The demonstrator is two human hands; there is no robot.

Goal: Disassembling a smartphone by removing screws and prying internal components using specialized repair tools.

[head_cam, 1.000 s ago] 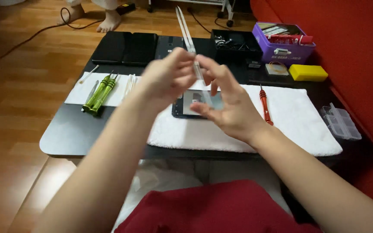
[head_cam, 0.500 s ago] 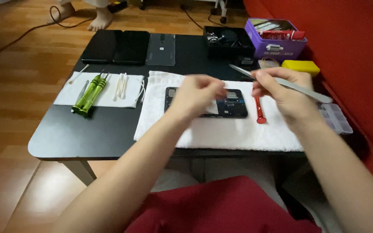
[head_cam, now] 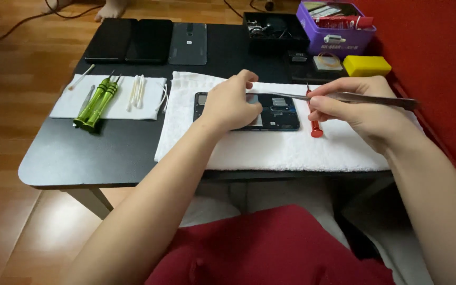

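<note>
A person's left hand [head_cam: 231,103] pressed flat on an opened phone [head_cam: 270,112] to steady it on the white towel [head_cam: 270,148], while the right hand [head_cam: 357,108] pinched metal tweezers [head_cam: 344,97], tips angled toward the exposed interior.

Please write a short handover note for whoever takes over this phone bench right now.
Left hand: rests on the opened phone, steadying it on the white towel.
Right hand: fingers pinch metal tweezers, tip over the phone's upper part.
Red screwdriver lies beside the phone; green screwdrivers and swabs lie left on a smaller cloth.
Done: back cover off.
Left: work inside the phone; progress unclear.
</note>
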